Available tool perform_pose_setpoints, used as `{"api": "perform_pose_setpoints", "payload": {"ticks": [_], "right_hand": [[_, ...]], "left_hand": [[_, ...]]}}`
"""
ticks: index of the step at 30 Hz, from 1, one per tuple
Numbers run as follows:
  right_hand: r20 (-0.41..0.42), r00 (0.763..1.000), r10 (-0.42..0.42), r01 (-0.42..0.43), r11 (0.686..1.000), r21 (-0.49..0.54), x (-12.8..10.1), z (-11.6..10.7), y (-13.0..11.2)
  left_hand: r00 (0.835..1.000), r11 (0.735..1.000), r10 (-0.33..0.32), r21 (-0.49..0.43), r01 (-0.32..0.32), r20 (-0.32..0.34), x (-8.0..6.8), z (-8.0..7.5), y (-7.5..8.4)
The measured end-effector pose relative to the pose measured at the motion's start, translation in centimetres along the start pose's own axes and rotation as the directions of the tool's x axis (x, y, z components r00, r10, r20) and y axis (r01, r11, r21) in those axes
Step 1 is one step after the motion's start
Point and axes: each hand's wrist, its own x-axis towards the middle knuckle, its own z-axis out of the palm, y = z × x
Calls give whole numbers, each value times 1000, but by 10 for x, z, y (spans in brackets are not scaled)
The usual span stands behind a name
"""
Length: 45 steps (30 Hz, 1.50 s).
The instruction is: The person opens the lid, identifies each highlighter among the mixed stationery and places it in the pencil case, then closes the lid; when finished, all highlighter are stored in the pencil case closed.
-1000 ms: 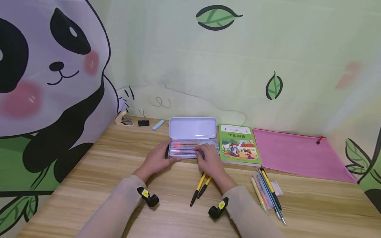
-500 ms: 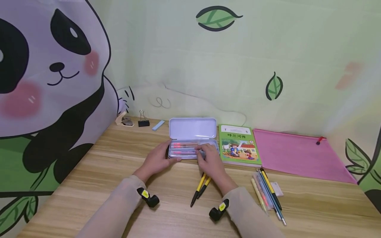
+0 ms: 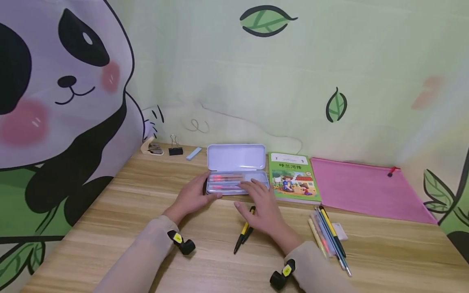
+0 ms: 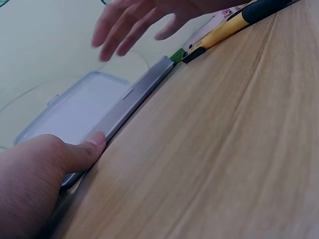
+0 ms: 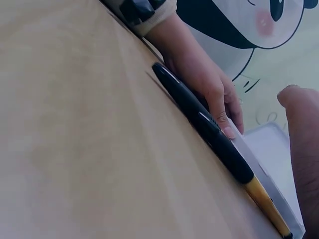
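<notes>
A white tin pencil case (image 3: 236, 158) lies with its lid raised, and pens with pinkish-red ends (image 3: 221, 187) rest inside it. My left hand (image 3: 190, 199) grips the case's left end, the thumb along the front edge, as the left wrist view also shows; its other fingers are partly hidden behind the case. Over the right part of the case, my right hand (image 3: 264, 209) is spread, fingers loosely extended and holding nothing. Two yellow-and-black pens (image 3: 242, 235) lie on the table before the case, partly under the right hand.
A green book (image 3: 294, 179) and a pink zip pouch (image 3: 373, 193) lie to the right. Several pens (image 3: 329, 236) and a white eraser (image 3: 340, 231) are nearer. At back left stand a stapler (image 3: 152, 146), a black binder clip (image 3: 176, 151) and a light-blue strip (image 3: 193, 153).
My right hand has let go of a pen in the case, spread its fingers and drawn slightly back and to the right. The left hand stays on the case.
</notes>
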Motion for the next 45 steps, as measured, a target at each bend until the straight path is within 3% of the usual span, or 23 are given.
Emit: {"api": "perform_pose_setpoints", "payload": {"ticks": [11, 14, 20, 23, 27, 30, 32, 36, 45], "right_hand": [[-4, 1000, 15, -14, 996, 87, -53, -44, 2], [-43, 999, 12, -10, 999, 38, -69, -61, 8], [-197, 976, -93, 70, 990, -123, -89, -96, 29], [-222, 971, -90, 45, 978, -201, -96, -111, 36], [-172, 983, 63, -109, 956, -272, -104, -126, 37], [-90, 977, 191, -210, 926, -313, -106, -132, 36], [-33, 971, 238, -235, 910, -341, -106, -135, 35], [31, 962, 271, -241, 898, -369, -108, -135, 35], [94, 943, 318, -265, 892, -367, -108, -134, 37]], "left_hand": [[1000, 1000, -18, 20, 18, -2, 0, -3, -1], [1000, 1000, -10, 20, 10, 1, 0, -4, -1], [1000, 1000, 5, 17, -5, -2, 0, -5, -1], [1000, 1000, 8, 18, -8, -4, 0, -5, -1], [1000, 1000, 5, 18, -5, 1, 0, -4, 0], [1000, 1000, -1, 16, 1, 2, 0, -4, 1], [1000, 1000, -1, 19, 1, 2, 0, -4, 1], [1000, 1000, 4, 26, -4, 4, 0, -2, 1], [1000, 1000, 7, 25, -7, -5, 0, -1, 1]]}}
